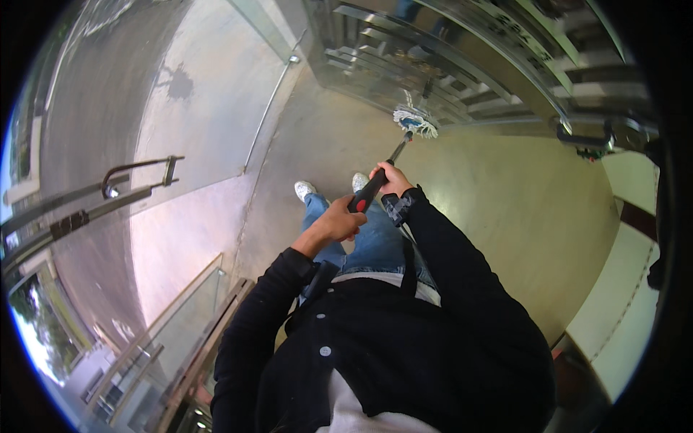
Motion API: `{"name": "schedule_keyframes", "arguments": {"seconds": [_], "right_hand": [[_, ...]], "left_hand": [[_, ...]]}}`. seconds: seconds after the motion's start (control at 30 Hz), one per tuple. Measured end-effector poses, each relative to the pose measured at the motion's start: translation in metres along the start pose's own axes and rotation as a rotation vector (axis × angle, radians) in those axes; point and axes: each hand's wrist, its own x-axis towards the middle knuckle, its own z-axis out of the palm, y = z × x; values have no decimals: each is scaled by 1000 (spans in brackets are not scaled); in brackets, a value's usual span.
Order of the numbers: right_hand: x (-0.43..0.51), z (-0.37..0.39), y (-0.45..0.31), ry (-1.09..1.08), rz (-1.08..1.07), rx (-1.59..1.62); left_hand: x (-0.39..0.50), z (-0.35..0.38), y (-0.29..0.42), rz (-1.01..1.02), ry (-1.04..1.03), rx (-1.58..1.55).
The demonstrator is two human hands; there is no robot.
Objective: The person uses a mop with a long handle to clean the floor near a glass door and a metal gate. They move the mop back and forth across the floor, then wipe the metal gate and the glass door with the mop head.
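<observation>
A string mop with a white head [416, 122] rests on the floor at the foot of a glass-fronted case. Its shaft [400, 149] slants back toward my body and ends in a thick black grip [370, 190] with a red spot. Around the lower end of this grip my left hand [340, 219] is closed. My right hand [392, 179] holds the grip farther up, nearer the mop head, and a dark band circles that wrist. My two white shoes stand on the floor just beyond my hands.
The glass case [400, 59] with metal slats inside borders the floor [520, 184] ahead. A glass door [216, 108] with a metal handle [143, 173] stands at the left, beside the doorway. Another glass panel [178, 308] is at lower left. White cabinets [612, 303] line the right.
</observation>
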Motion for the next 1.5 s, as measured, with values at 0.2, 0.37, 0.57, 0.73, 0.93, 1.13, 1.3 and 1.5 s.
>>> {"name": "schedule_keyframes", "arguments": {"seconds": [0.2,0.37,0.57,0.73,0.93,1.13,1.3,1.5], "right_hand": [[43,71,39,-94,237,-9],[63,141,69,-180,316,-79],[92,141,80,-101,293,-193],[97,52,47,-40,237,-156],[46,-29,4,234,-47,33],[33,-5,5,155,12,-6],[33,79,45,-99,159,-170],[7,164,71,-325,279,-307]], "left_hand": [[-46,-43,-27,74,202,-36],[-72,-56,-47,114,396,-1],[-54,-68,-55,24,441,102],[2,-38,-43,82,276,113],[50,-18,-24,69,37,130],[28,-34,-25,121,24,57],[-49,-64,-44,74,255,179],[-134,-55,-46,209,565,414]]}}
